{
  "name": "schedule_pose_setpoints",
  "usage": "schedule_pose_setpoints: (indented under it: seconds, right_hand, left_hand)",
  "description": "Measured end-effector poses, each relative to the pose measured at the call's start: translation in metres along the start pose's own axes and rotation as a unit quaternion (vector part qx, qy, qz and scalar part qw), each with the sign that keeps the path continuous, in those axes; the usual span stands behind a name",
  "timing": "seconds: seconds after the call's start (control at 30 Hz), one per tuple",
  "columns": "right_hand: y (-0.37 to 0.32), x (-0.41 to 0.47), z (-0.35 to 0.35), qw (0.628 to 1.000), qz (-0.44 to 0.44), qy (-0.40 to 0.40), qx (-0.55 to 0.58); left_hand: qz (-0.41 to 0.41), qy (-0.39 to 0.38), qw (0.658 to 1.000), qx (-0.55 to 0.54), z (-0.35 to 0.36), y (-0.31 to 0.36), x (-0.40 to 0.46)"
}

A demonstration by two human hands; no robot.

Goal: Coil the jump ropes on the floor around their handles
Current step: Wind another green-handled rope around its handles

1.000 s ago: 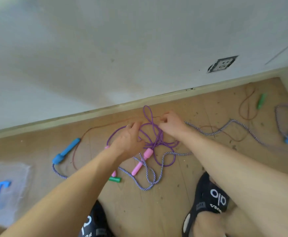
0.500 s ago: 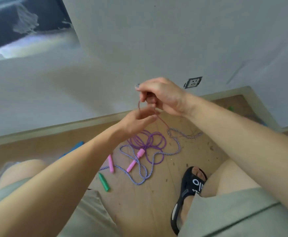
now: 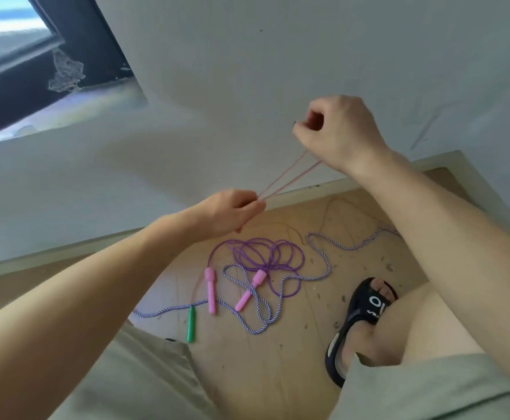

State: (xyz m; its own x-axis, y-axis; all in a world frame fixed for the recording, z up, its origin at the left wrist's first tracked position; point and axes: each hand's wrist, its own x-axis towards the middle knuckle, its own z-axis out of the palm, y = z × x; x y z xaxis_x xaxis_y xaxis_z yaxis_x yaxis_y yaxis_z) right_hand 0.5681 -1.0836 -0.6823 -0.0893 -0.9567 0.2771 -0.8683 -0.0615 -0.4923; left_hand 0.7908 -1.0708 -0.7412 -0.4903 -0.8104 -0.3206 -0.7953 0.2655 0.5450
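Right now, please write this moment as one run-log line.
left hand: pinches thin pinkish cord | right hand: holds cord, doubled, taut | purple rope with pink handles: floor

Both arms bare, reaching forward, raised. Right hand [image 3: 340, 133] high at 1 o'clock, fingers curled, pinching thin pink rope [image 3: 287, 177]. Left hand [image 3: 228, 212] lower, near centre, fingertips pinching same rope's two strands. Hands apart, strands taut between them. Right forearm enters from 4 o'clock, left from 8 o'clock.

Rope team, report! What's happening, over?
Left hand and right hand pinch a thin pink rope, stretched taut. Purple rope uncoiled, tangled with striped rope.
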Motion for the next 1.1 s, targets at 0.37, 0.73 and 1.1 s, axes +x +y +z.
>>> schedule_pose_setpoints:
  seconds: [0.37, 0.73, 1.1]
  right_hand:
    - [-0.035, -0.011, 0.033, 0.939, 0.037, -0.236, 0.246]
    - [0.030, 0.038, 0.022, 0.970, 0.048, -0.064, -0.229]
    - [-0.031, 0.032, 0.064, 0.992, 0.028, -0.120, 0.034]
  left_hand:
    - [0.094, 0.133, 0.985, -0.053, -0.023, 0.038, 0.014]
    - [0.018, 0.078, 0.996, 0.050, -0.023, -0.043, 0.023]
    - [0.077, 0.167, 0.982, 0.030, -0.051, -0.021, 0.030]
